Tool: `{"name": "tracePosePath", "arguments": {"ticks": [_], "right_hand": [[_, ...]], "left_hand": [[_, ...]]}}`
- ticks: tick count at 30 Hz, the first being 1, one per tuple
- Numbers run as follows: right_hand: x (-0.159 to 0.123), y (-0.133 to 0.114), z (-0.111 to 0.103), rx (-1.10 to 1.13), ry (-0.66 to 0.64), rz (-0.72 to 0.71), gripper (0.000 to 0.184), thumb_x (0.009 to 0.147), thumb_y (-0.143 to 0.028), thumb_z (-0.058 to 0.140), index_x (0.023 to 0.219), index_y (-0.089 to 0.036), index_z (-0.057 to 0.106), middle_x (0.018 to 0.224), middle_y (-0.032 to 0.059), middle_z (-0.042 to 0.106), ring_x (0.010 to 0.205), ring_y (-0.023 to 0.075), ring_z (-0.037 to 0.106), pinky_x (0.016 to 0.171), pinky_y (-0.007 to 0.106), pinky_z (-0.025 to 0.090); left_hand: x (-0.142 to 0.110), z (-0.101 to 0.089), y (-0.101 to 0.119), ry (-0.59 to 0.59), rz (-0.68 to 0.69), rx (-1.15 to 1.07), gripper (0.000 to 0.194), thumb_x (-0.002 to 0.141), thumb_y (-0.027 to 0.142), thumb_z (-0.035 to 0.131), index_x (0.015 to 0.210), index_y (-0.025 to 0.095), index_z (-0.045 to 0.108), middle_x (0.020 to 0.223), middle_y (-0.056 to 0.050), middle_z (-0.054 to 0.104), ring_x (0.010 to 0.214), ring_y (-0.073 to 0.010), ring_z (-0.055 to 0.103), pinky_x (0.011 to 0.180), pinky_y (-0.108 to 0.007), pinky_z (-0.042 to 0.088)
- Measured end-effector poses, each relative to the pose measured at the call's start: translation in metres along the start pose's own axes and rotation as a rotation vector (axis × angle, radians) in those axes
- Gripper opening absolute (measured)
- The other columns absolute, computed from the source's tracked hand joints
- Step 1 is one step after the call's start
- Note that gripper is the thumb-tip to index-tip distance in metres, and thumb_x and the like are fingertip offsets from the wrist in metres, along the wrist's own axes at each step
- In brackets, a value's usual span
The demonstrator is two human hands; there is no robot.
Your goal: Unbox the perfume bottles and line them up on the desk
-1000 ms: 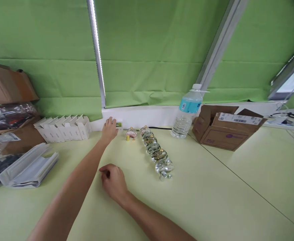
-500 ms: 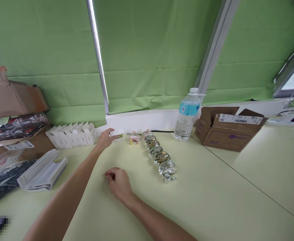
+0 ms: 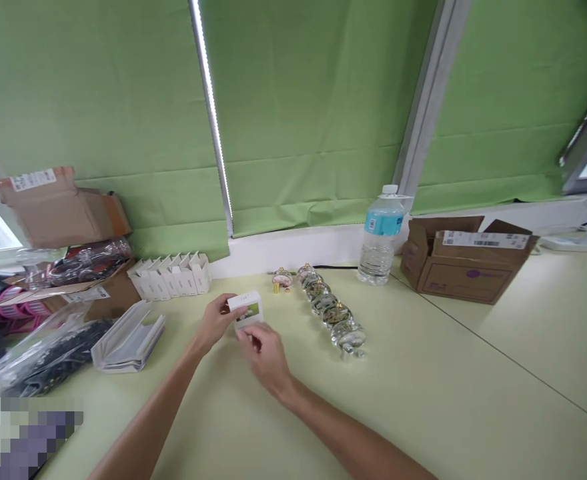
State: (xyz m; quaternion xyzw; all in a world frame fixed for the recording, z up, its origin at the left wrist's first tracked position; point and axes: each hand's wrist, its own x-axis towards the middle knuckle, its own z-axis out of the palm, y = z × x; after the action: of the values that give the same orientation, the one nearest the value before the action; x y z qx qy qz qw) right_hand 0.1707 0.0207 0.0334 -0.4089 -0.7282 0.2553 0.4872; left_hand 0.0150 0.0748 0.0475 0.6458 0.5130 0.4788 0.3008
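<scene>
My left hand [image 3: 216, 322] holds a small white carton [image 3: 247, 310] with a green picture on its face, raised a little above the pale green table [image 3: 423, 400]. My right hand [image 3: 263, 357] is against the carton's lower edge, its fingers closed on it. Just beyond the hands, a row of clear glass knobs with gold-coloured tops [image 3: 331, 310] lies on the table. A single small round knob [image 3: 282, 281] sits at the row's far end, beside a small gold piece.
Folded white cartons [image 3: 171, 277] stand in a row at the back left, near a flattened white stack [image 3: 129, 340] and dark plastic bags [image 3: 56, 353]. A water bottle [image 3: 381, 237] and an open cardboard box [image 3: 466, 267] stand at the back right, before green blinds.
My left hand has brought the small white carton from the back of the table toward me. My right hand has moved up and now meets it. The view has shifted slightly.
</scene>
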Motion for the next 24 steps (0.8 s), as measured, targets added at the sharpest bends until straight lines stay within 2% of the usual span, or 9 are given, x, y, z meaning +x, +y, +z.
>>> {"name": "tracePosePath", "arguments": {"ticks": [3,5,7,10,13,15,19,22,24], "right_hand": [[0.014,-0.016,-0.024,-0.008,0.1,-0.117,0.027,0.092,-0.032,0.044,0.082,-0.019,0.066,0.087,0.0058,0.068,0.085,0.0181,0.056,0.083,0.03,0.042],[0.023,-0.021,-0.037,-0.043,0.137,-0.124,0.025,0.092,-0.031,0.044,0.091,-0.019,0.066,0.097,0.0077,0.067,0.097,0.0201,0.055,0.089,0.032,0.041],[0.029,-0.02,-0.045,-0.105,0.027,-0.058,0.028,0.089,-0.034,0.049,0.105,-0.018,0.065,0.109,0.0094,0.065,0.105,0.0219,0.055,0.09,0.034,0.041],[0.03,-0.017,-0.051,-0.169,-0.197,0.089,0.05,0.081,-0.042,0.06,0.124,-0.018,0.057,0.118,0.0118,0.062,0.109,0.0254,0.055,0.09,0.036,0.041],[0.028,-0.013,-0.053,-0.134,-0.269,0.14,0.057,0.079,-0.041,0.062,0.13,-0.019,0.053,0.119,0.0127,0.061,0.112,0.0268,0.055,0.091,0.036,0.041],[0.03,-0.01,-0.057,-0.046,-0.304,0.178,0.058,0.079,-0.038,0.063,0.132,-0.018,0.051,0.117,0.0134,0.062,0.107,0.0255,0.057,0.087,0.035,0.045],[0.036,-0.006,-0.066,0.273,-0.447,0.344,0.05,0.079,-0.035,0.064,0.123,-0.013,0.055,0.107,0.0123,0.065,0.089,0.0202,0.064,0.071,0.029,0.054],[0.038,-0.007,-0.07,0.424,-0.539,0.362,0.031,0.08,-0.035,0.063,0.1,-0.012,0.066,0.096,0.0094,0.067,0.088,0.0181,0.064,0.074,0.029,0.055],[0.038,-0.008,-0.07,0.435,-0.547,0.339,0.025,0.08,-0.034,0.061,0.094,-0.013,0.068,0.093,0.0074,0.068,0.088,0.017,0.064,0.075,0.028,0.054]], "left_hand": [[-0.021,0.003,0.008,-0.067,-0.049,-0.064,0.046,0.07,0.045,0.069,0.104,0.014,0.065,0.091,-0.008,0.069,0.081,-0.0204,0.063,0.07,-0.029,0.049],[-0.034,0.006,0.014,-0.096,-0.067,-0.076,0.05,0.07,0.045,0.07,0.11,0.016,0.065,0.099,-0.009,0.069,0.084,-0.0214,0.063,0.072,-0.03,0.048],[-0.044,0.009,0.018,-0.133,-0.068,-0.074,0.058,0.069,0.044,0.072,0.12,0.018,0.06,0.109,-0.009,0.067,0.091,-0.0229,0.061,0.077,-0.031,0.047],[-0.054,0.011,0.02,-0.308,-0.106,-0.158,0.06,0.074,0.043,0.067,0.129,0.021,0.054,0.113,-0.007,0.065,0.099,-0.0246,0.058,0.085,-0.034,0.044],[-0.059,0.009,0.019,-0.482,-0.146,-0.405,0.055,0.081,0.042,0.06,0.131,0.021,0.052,0.117,-0.008,0.063,0.107,-0.0261,0.055,0.093,-0.038,0.04],[-0.06,0.006,0.019,-0.532,-0.157,-0.544,0.056,0.083,0.043,0.058,0.134,0.021,0.05,0.123,-0.01,0.06,0.114,-0.0269,0.052,0.097,-0.039,0.037],[-0.061,0.001,0.023,-0.546,-0.147,-0.588,0.064,0.083,0.047,0.058,0.141,0.025,0.04,0.132,-0.01,0.054,0.121,-0.0268,0.047,0.099,-0.038,0.034],[-0.061,-0.001,0.026,-0.542,-0.128,-0.476,0.073,0.079,0.048,0.063,0.143,0.026,0.036,0.133,-0.009,0.053,0.119,-0.0271,0.048,0.096,-0.037,0.036],[-0.061,0.0,0.028,-0.532,-0.124,-0.4,0.074,0.079,0.049,0.063,0.143,0.025,0.036,0.132,-0.009,0.054,0.116,-0.0272,0.049,0.094,-0.036,0.038]]}}
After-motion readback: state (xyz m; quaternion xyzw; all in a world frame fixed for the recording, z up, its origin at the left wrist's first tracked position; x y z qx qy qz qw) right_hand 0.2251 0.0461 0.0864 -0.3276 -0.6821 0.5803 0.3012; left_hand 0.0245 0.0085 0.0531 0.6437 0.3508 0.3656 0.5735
